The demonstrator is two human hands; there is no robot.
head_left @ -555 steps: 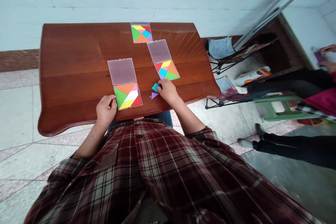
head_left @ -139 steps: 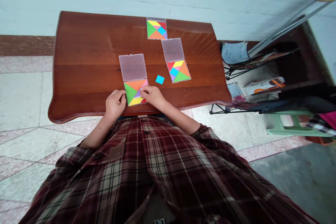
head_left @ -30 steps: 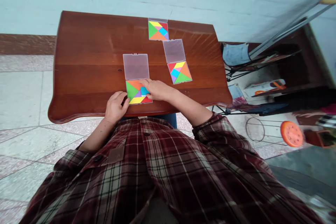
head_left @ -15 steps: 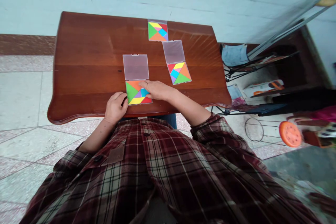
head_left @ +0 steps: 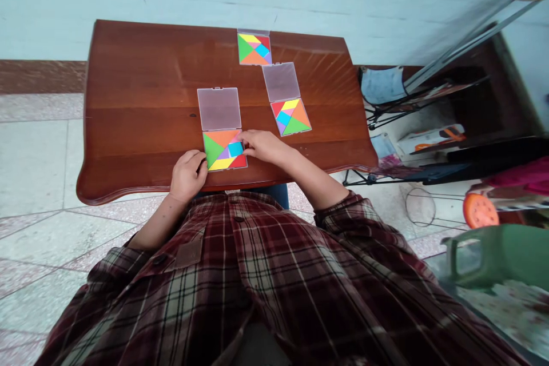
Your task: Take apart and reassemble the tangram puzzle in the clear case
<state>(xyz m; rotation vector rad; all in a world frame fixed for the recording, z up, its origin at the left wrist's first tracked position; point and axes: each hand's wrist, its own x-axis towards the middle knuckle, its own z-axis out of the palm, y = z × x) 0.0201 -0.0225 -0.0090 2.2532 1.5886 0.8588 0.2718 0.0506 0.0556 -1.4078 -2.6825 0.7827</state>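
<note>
While the left hand point(head_left: 187, 175) curls at the left rim of the nearest tangram case point(head_left: 219, 109), whether gripping it I cannot tell, the right hand point(head_left: 265, 146) is at its right rim, thumb and fingers slightly parted. Blue square point(head_left: 235, 150), loose on the table point(head_left: 141, 86) seconds ago, now lies inside that case, near the table's front edge; the right hand covers less of it than before.
</note>
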